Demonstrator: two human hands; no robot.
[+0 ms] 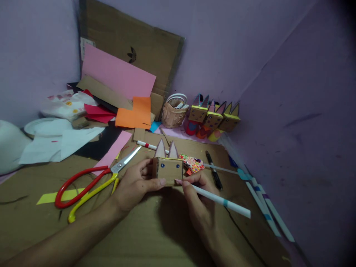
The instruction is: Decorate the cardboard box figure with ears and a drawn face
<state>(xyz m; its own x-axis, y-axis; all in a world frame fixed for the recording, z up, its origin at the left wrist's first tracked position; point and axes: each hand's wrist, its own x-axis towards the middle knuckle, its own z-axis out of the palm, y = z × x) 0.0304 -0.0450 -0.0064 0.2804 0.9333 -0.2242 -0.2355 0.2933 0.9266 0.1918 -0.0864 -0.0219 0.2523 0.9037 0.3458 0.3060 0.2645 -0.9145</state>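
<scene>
A small cardboard bunny head point(170, 171) with two pointed pale ears and two dark round eyes faces me. My left hand point(136, 185) grips its left side, thumb across the lower front. Between the fingers of my right hand point(198, 194) is a white marker pen point(222, 200) with a teal band; its pinkish tip is at the head's lower right corner. Whether the tip touches the cardboard I cannot tell. Just behind the head lie a flowery patterned piece point(194, 163) and another white marker point(144, 145) with a red band.
Big scissors point(91, 181) with red and yellow handles lie left of my hands. A black pen point(213, 170) and several white markers point(267, 207) are on the right. Finished bunny figures point(214, 118) and a basket point(174, 114) stand at the back, near orange paper point(136, 115).
</scene>
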